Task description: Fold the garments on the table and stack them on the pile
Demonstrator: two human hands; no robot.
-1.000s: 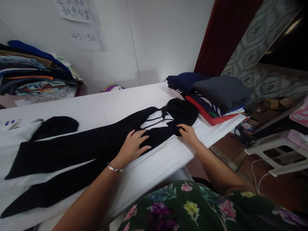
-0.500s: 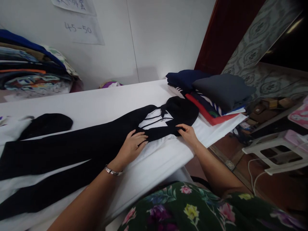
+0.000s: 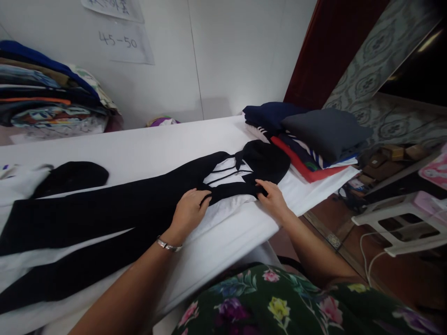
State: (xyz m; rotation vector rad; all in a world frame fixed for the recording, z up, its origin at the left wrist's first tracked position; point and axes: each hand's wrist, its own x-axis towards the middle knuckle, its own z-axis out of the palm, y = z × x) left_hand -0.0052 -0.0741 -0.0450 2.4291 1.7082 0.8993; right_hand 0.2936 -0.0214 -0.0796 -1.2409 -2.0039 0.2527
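Note:
A black jumpsuit point(image 3: 139, 195) lies lengthwise on a white-covered table, its two long legs stretching left. Near its upper part are thin straps point(image 3: 226, 173) and an opening with white showing through. My left hand point(image 3: 190, 207), with a metal bracelet at the wrist, pinches the near edge of the fabric beside this opening. Further right, the fingers of my right hand point(image 3: 271, 197) are closed on the same near edge, close to the bunched black end point(image 3: 267, 160). Fabric partly hides the fingertips of both hands.
Folded clothes, grey point(image 3: 324, 132), navy and red, are stacked at the table's right end. A black cloth item point(image 3: 73, 179) lies at left. Another clothing pile point(image 3: 45, 93) stands behind at far left. A white plastic stool point(image 3: 401, 223) is on the floor at right.
My left hand has gone from lying spread on the fabric to pinching its edge, with a slight shift left. My right hand keeps its hold; the view has shifted slightly.

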